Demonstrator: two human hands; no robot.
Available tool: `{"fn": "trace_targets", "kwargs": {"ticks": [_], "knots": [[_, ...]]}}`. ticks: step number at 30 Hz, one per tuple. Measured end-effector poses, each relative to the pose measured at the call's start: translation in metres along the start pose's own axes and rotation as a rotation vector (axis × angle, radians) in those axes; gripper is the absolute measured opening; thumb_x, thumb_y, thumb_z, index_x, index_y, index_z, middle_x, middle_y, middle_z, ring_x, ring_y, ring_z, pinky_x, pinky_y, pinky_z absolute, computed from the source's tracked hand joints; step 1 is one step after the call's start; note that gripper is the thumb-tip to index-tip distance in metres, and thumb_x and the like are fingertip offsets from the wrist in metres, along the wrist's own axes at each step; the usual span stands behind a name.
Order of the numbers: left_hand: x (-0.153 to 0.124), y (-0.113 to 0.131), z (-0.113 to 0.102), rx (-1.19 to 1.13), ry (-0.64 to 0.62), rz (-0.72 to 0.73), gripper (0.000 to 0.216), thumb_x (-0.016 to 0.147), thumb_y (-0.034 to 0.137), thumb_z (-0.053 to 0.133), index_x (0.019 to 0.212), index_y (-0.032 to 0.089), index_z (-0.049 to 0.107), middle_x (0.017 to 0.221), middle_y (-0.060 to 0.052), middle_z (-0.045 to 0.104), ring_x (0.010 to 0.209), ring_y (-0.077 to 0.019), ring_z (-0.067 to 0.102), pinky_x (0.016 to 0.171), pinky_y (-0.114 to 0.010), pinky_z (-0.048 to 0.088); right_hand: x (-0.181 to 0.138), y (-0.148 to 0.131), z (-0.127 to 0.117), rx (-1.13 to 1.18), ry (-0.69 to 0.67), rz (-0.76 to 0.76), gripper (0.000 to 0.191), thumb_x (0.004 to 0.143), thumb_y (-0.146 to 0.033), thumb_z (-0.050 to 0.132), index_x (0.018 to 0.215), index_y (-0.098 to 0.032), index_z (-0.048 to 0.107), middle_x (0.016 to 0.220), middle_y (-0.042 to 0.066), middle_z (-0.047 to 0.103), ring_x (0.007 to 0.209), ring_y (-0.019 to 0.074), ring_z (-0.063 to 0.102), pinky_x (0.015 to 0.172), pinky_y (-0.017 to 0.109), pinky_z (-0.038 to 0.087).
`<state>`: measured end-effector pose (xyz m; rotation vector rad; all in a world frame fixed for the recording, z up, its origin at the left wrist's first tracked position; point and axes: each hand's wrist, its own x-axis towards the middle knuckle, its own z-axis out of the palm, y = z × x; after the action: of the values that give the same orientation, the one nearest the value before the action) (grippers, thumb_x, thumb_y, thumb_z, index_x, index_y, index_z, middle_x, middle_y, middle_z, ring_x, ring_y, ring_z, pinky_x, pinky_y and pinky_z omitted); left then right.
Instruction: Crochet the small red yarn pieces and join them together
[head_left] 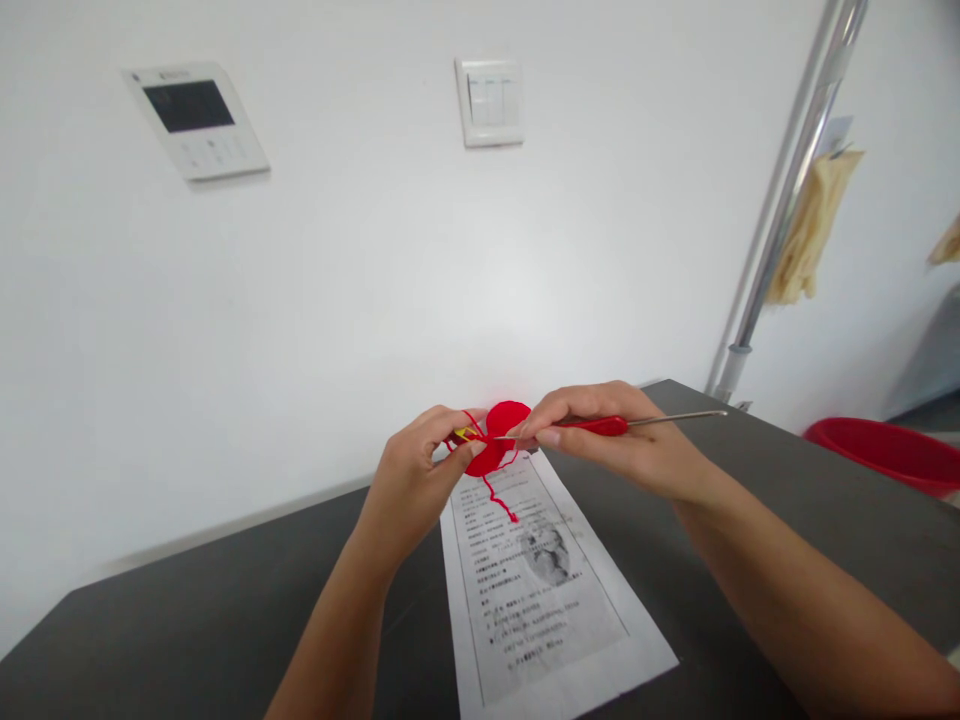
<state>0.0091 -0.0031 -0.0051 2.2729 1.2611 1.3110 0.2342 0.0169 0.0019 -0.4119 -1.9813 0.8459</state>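
Note:
Between thumb and fingers, my left hand [424, 470] pinches a small red crochet piece [487, 455] with a yellow stitch marker [469, 434] by it. Red yarn runs over the left fingers, and a loose yarn tail [499, 500] dangles above the paper. My right hand [615, 435] is closed around the red handle of a crochet hook [600, 426]. One metal end of the hook points left and meets the crochet piece; the other sticks out to the right. Just behind the piece is a round red shape [508, 415], perhaps a yarn ball.
A printed sheet [555, 620] with a picture lies on the dark table [225, 600], below the hands. The white wall carries a panel [199, 120] and a switch [491, 103]. At right are a metal pole [795, 190], hanging yellowish gloves [814, 230] and a red basin [885, 455].

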Motion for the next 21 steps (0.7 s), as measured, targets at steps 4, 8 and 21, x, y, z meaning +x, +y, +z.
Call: {"fn": "trace_targets", "kwargs": {"ticks": [4, 8, 21], "knots": [[0.001, 0.001, 0.002, 0.041, -0.055, 0.004, 0.022, 0.086, 0.014, 0.059, 0.096, 0.021, 0.076, 0.088, -0.004, 0.073, 0.078, -0.0172, 0.065, 0.074, -0.03, 0.051, -0.002, -0.005, -0.001, -0.258, -0.085, -0.118, 0.017, 0.097, -0.019, 0.056, 0.094, -0.014, 0.072, 0.088, 0.006, 0.075, 0.078, 0.0145, 0.07, 0.07, 0.025, 0.054], [0.003, 0.0, 0.004, 0.055, -0.063, -0.004, 0.022, 0.084, 0.013, 0.059, 0.093, 0.021, 0.077, 0.085, -0.004, 0.074, 0.075, -0.0175, 0.065, 0.074, -0.031, 0.051, -0.005, -0.014, -0.003, -0.515, -0.2, -0.289, 0.018, 0.099, -0.015, 0.05, 0.101, -0.015, 0.068, 0.09, 0.006, 0.074, 0.08, 0.0146, 0.067, 0.072, 0.027, 0.052], [-0.001, 0.006, -0.005, -0.743, -0.071, -0.429, 0.022, 0.064, 0.026, 0.084, 0.084, 0.018, 0.08, 0.079, -0.007, 0.079, 0.078, -0.0216, 0.072, 0.076, -0.034, 0.058, 0.006, 0.03, 0.016, 0.281, 0.128, -0.218, 0.012, 0.091, -0.026, 0.07, 0.094, -0.016, 0.075, 0.09, 0.008, 0.079, 0.082, 0.0175, 0.076, 0.075, 0.031, 0.063]]}}
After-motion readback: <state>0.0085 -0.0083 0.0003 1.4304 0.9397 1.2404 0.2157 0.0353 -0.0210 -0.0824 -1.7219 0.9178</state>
